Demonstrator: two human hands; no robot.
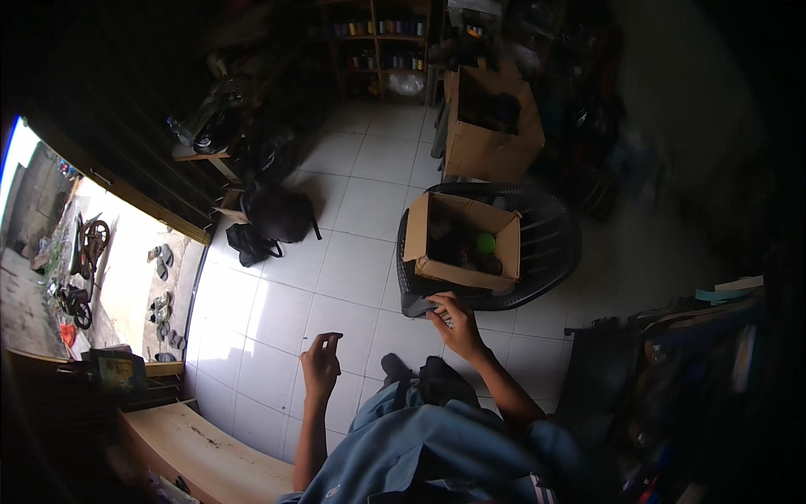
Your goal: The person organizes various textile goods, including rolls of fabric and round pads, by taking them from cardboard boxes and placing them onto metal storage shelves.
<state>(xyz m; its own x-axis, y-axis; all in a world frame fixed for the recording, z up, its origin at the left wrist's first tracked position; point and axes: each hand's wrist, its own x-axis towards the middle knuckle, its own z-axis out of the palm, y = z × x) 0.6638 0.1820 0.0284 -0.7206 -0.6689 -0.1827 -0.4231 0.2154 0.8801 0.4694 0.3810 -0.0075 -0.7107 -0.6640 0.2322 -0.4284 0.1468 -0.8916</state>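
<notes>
My left hand (321, 366) hangs over the tiled floor with its fingers curled in and the index finger bent out to the right. Whatever lies inside its curl, if anything, is too small to make out. In front of the black plastic chair (550, 244), my right hand (457, 328) has thumb and fingers drawn toward each other near the seat's front corner. A small pale bit shows among those fingers, too unclear to name. On the chair seat stands an open cardboard box (460, 273), holding dark items and a round green thing (485, 244).
Behind the chair stands a taller open cardboard box (495, 155). Dark bags (277, 214) sit on the floor at left, near a doorway with sandals (164, 262) outside. A wooden bench (197, 449) is at lower left. Shelves (376, 38) with thread spools are at the back.
</notes>
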